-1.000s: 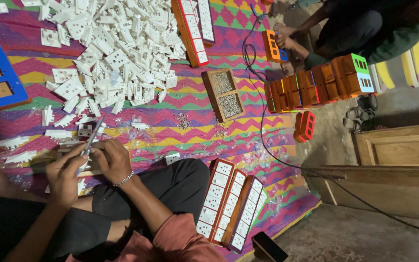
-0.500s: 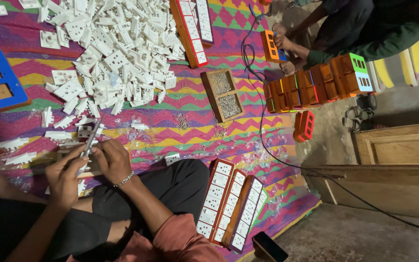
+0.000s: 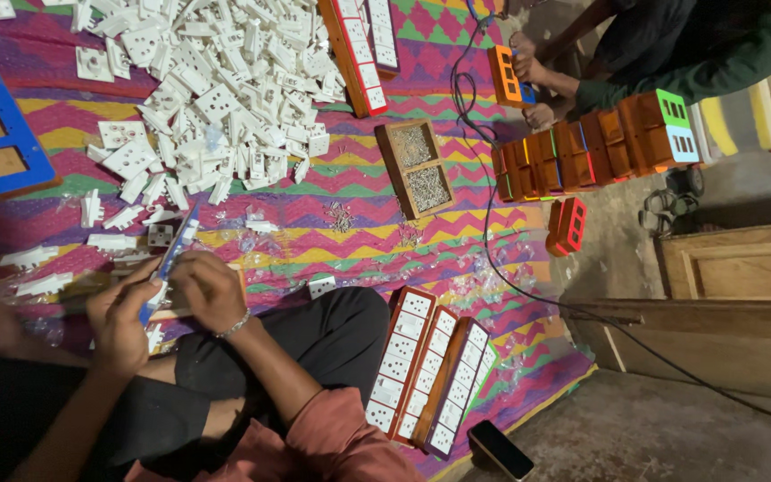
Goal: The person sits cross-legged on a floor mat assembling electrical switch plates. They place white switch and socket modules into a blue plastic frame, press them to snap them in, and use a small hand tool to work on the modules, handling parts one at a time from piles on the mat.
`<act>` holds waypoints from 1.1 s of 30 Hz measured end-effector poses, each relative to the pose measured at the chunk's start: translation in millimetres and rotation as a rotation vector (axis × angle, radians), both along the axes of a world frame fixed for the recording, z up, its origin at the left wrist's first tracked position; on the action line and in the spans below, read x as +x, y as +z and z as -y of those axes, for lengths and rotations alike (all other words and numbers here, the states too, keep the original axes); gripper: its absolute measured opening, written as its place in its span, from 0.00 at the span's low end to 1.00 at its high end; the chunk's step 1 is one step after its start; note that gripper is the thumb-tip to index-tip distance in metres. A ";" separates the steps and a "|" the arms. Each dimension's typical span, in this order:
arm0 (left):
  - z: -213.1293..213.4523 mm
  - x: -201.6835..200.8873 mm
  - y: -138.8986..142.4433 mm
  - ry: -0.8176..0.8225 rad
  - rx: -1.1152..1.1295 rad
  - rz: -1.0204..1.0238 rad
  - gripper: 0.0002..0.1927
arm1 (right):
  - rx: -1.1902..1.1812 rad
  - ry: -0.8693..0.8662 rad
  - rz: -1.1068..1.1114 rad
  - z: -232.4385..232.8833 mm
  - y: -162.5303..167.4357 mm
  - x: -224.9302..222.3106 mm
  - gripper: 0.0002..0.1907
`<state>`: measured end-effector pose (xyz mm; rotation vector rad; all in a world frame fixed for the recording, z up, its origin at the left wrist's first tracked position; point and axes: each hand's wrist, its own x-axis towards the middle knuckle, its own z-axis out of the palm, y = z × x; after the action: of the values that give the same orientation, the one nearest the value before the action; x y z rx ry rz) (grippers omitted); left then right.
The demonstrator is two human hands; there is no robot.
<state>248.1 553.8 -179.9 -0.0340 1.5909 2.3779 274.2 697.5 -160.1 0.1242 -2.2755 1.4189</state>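
Note:
My left hand (image 3: pixel 122 326) is closed around a blue-handled screwdriver (image 3: pixel 174 253) that points up toward the pile of white parts. Right beside it, my right hand (image 3: pixel 210 290), with a thin bracelet on the wrist, grips the edge of a wooden board (image 3: pixel 176 312) lying over my lap; most of the board is hidden under both hands. A small white socket piece (image 3: pixel 161 235) lies just past the screwdriver's tip. My black trousers (image 3: pixel 314 335) fill the space below my hands.
A heap of white sockets and switches (image 3: pixel 216 98) covers the patterned mat (image 3: pixel 332 259). Nearby lie a blue frame (image 3: pixel 18 165), a wooden tray of screws (image 3: pixel 421 170), finished socket boards (image 3: pixel 430 375), orange boxes (image 3: pixel 600 147), a phone (image 3: pixel 501 449), a black cable (image 3: pixel 493 223) and another person's hands (image 3: pixel 528 85).
My hands and the screwdriver have barely shifted. The other person's hands have moved slightly on the orange box.

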 end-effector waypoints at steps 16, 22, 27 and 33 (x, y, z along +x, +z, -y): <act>4.6 -3.2 3.5 -0.009 -0.101 -0.125 0.20 | -0.257 -0.099 0.262 8.4 -14.1 -4.8 0.06; -0.8 0.4 -2.0 0.010 -0.103 -0.124 0.20 | -0.126 -0.078 0.163 2.8 -13.1 -2.6 0.04; -0.4 -1.5 -3.9 -0.020 -0.074 -0.072 0.20 | -0.118 -0.023 0.209 -5.9 -12.3 -3.0 0.06; -0.8 -1.3 -1.9 0.004 -0.158 -0.251 0.20 | -0.242 -0.017 0.333 -5.9 -30.6 -0.8 0.08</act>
<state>246.8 554.6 -181.9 0.2385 1.8891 2.3280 273.3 703.4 -190.7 -0.2229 -2.3248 1.8044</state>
